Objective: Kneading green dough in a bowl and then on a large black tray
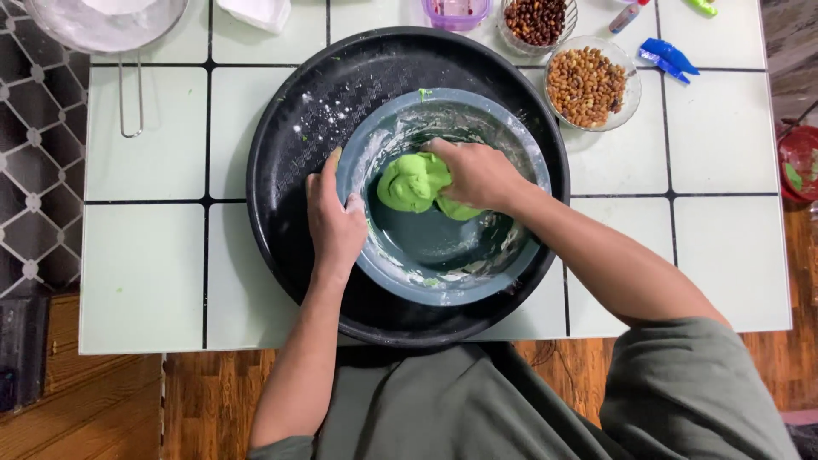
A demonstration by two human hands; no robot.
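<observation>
On the white tiled table [145, 264] above wood flooring, the right hand [477, 175] presses closed on green dough [411, 181]; the left hand [332, 223] clasps the grey bowl's [443, 285] rim.

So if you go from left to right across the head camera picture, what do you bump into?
Metal strainer handle → left hand on the grey bowl's rim → green dough → right hand pressing the dough → glass bowl of brown nuts → blue plastic piece → red dish at the edge.

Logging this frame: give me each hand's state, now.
Left hand: grip closed over the rim of the grey bowl.
Right hand: pressed on the green dough; grip cannot be told.
</observation>
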